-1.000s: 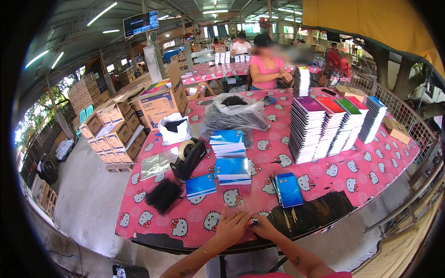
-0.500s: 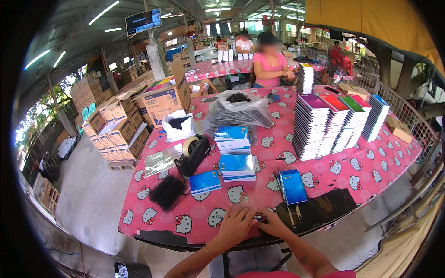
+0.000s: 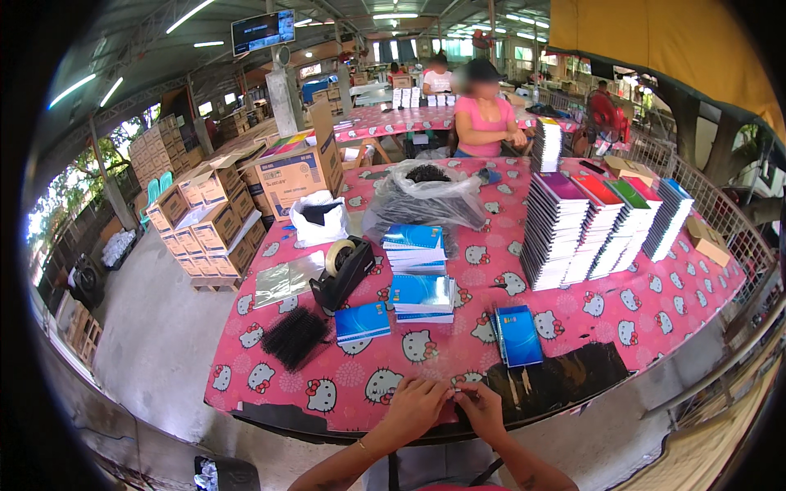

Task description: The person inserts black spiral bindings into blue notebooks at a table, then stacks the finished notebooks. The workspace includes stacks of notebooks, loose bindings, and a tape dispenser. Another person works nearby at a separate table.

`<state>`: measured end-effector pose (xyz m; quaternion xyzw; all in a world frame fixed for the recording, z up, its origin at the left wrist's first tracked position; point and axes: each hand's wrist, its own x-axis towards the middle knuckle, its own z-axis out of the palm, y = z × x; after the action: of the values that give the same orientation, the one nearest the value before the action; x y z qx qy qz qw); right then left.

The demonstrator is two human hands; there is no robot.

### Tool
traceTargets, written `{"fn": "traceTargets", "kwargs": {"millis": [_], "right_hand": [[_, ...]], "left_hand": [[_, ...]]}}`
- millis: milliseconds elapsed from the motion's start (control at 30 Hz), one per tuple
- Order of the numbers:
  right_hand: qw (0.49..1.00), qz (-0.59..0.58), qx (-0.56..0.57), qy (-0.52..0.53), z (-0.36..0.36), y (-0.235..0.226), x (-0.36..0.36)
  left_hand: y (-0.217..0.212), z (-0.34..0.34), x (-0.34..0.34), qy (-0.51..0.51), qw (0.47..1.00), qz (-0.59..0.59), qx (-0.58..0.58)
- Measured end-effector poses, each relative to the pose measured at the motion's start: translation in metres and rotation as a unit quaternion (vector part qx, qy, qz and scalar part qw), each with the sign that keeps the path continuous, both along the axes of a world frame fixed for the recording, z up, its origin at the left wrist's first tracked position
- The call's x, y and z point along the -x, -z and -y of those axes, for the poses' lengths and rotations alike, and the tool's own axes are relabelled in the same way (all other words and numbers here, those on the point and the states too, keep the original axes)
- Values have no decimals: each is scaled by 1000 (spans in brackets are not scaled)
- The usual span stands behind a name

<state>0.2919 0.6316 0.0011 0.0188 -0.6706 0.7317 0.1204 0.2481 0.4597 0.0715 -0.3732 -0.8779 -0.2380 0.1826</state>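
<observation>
A pink, cat-patterned table [image 3: 352, 375] spreads past the hands. They meet; the right hand [image 3: 479, 407] now pinches a tiny pale thing [image 3: 451, 394], likely fiddly work. The left hand's [image 3: 416, 407] grip is hidden.

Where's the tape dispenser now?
Head view, left of centre on the pink tablecloth: the black tape dispenser stands between the clear plastic sheet and the stacked blue notebooks.

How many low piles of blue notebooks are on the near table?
4: back pile and middle pile, right of the tape dispenser; flat pile in front; spiral-bound pile beyond the right hand.
</observation>
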Motion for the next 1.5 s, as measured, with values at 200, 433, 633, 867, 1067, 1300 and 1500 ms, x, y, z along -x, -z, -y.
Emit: {"fn": "traceTargets", "kwargs": {"millis": [200,433,633,867,1067,1300,1500], "right_hand": [[1000,9,22,-5,2,-11,0],[1000,3,24,-10,2,-5,6],[999,27,14,-28,-2,-9,7],[994,24,-95,-40,-13,-21,12],[994,29,-72,-75,-21,-25,20],[988,74,-50,-127,-36,-26,27],[956,74,-236,-154,-43,-61,32]], "left_hand": [[-7,-2,-3,1,1000,3,-19],[2,-4,3,-18,999,-42,3],[-1,8,9,-4,1000,13,20],[-6,4,7,-3,999,-19,-27],[-3,5,7,8,1000,-18,-23],[1,9,10,-5,1000,-9,22],[-1,13,9,-1,999,10,31]]}}
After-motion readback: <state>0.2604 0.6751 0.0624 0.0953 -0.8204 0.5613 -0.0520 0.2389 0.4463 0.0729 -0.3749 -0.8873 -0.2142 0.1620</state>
